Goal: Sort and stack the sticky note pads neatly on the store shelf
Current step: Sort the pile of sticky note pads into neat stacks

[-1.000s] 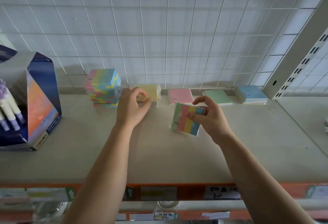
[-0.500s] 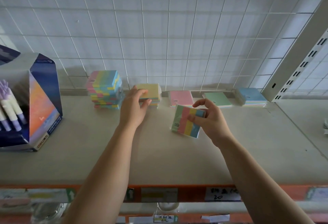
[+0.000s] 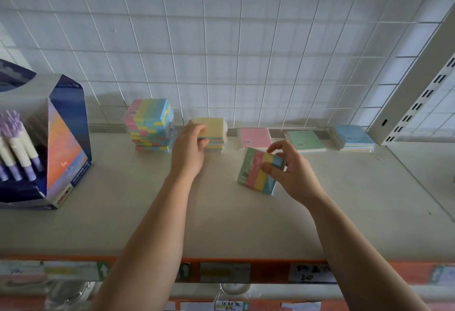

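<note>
My left hand (image 3: 190, 144) grips the left side of a yellow-topped pad stack (image 3: 213, 131) at the back of the shelf (image 3: 123, 212). My right hand (image 3: 293, 173) holds a striped pad (image 3: 256, 173) of green, pink, yellow and blue bands, tilted up above the shelf, fingers over its top edge and thumb on its face. A tall stack of striped pads (image 3: 151, 126) stands left of the yellow stack. To the right lie a pink pad (image 3: 254, 137), a green pad (image 3: 305, 141) and a blue pad stack (image 3: 353, 137).
A blue display box of white and purple pens (image 3: 41, 143) stands at the shelf's left end. A white wire grid (image 3: 221, 52) backs the shelf, and a slotted upright (image 3: 416, 104) bounds it on the right. Price labels run along the orange front edge (image 3: 270, 271).
My left hand has settled its fingers round the yellow stack's left side. The right hand has kept the striped pad in much the same place, turning it slightly.
</note>
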{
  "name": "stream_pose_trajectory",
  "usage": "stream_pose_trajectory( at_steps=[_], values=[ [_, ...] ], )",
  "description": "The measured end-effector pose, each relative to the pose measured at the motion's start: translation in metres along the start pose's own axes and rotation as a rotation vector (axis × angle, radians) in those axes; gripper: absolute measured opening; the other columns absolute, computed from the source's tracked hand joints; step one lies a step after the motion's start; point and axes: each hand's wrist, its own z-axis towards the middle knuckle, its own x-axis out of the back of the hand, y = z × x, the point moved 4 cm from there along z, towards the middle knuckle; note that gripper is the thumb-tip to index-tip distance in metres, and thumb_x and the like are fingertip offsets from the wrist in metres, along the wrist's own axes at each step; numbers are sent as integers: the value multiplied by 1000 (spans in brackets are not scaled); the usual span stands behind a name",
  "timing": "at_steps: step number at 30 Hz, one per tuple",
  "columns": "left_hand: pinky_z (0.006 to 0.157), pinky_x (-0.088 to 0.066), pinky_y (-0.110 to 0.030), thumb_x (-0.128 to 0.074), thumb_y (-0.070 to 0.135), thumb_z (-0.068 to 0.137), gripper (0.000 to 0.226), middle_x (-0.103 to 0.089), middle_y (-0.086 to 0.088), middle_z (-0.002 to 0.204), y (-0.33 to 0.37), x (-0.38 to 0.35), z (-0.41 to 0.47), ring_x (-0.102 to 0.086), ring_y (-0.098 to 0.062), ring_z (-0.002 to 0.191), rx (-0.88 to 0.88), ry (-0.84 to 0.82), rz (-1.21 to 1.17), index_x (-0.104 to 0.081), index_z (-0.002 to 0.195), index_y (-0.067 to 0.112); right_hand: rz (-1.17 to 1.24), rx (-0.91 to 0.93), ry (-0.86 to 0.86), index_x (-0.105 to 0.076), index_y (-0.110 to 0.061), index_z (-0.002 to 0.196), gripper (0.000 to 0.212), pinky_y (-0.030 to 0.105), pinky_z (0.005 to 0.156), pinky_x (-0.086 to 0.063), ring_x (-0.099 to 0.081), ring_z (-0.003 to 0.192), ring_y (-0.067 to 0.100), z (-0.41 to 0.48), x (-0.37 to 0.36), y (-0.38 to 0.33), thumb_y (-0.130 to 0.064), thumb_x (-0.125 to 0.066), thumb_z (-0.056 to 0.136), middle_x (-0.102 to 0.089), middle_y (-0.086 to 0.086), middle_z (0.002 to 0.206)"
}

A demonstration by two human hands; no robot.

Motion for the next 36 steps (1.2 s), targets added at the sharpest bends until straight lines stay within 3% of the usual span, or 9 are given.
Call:
stream_pose_trajectory(
  at_steps=[4, 7, 13, 15, 19, 23, 29, 33, 36],
  values=[
    [98, -28, -17, -56, 7, 92, 36, -43, -12, 143, -1, -2, 0, -43, -25, 129, 9, -34, 20, -54, 128, 8, 85, -38, -48, -51, -28, 94, 27, 31, 44, -45, -52, 55, 20, 1, 0, -2, -16, -72, 81, -61, 12, 76],
    [107, -27, -26, -52, 8, 94, 40, -34, -14, 150, 0, -2, -2, -33, -24, 138, 35, -65, 29, -50, 133, 11, 200, -56, -82, -51, -25, 94, 29, 33, 45, -51, -61, 63, 30, 0, -1, -5, -6, -70, 81, -60, 21, 84],
    [113, -18, -29, -56, 12, 92, 48, -25, -9, 155, 10, 11, -5, -16, -21, 145, -12, -123, 74, -44, 139, 14, 282, -43, -71, -52, -17, 100, 36, 31, 49, -53, -62, 67, 22, 13, 1, -25, 6, -69, 77, -61, 15, 86],
    [110, -24, -30, -58, 14, 90, 45, -36, -9, 148, 17, 21, -7, -27, -22, 141, -72, -128, 122, -49, 134, 13, 313, -27, -52, -53, -19, 99, 35, 31, 51, -53, -61, 64, 18, 20, 0, -34, 6, -68, 78, -60, 16, 86],
    [86, -48, -39, -60, 20, 87, 33, -55, -4, 119, 22, 44, -18, -53, -25, 112, -150, -94, 259, -58, 120, 17, 359, 0, -37, -55, -18, 102, 35, 32, 52, -51, -57, 60, 19, 34, -15, -49, 6, -66, 79, -57, 19, 85],
    [73, -46, -33, -55, 24, 89, 22, -61, 0, 108, 4, 61, -36, -59, -25, 99, -83, -159, 382, -59, 110, 22, 364, 39, -23, -52, -16, 104, 36, 31, 53, -48, -53, 55, 15, 52, -38, -68, 6, -64, 79, -57, 10, 77],
    [79, -43, -33, -50, 31, 91, 14, -62, 1, 104, -22, 65, -45, -59, -24, 99, -16, -265, 542, -59, 97, 23, 351, 95, -24, -36, -26, 94, 41, 30, 52, -46, -49, 49, 18, 81, -78, -108, -3, -67, 80, -60, 14, 76],
    [80, -42, -33, -53, 25, 88, 10, -61, 3, 100, -31, 63, -48, -55, -22, 98, 6, -206, 466, -61, 92, 22, 336, 117, -38, -36, -25, 85, 39, 38, 55, -49, -53, 52, 21, 101, -107, -134, -6, -69, 79, -60, 19, 71],
    [77, -41, -32, -54, 23, 86, 9, -61, 4, 96, -35, 63, -50, -55, -20, 94, -6, -174, 423, -63, 89, 23, 375, 79, -60, -41, -23, 81, 36, 36, 56, -52, -57, 57, 24, 115, -126, -143, -7, -72, 78, -59, 19, 71]
  ],
)
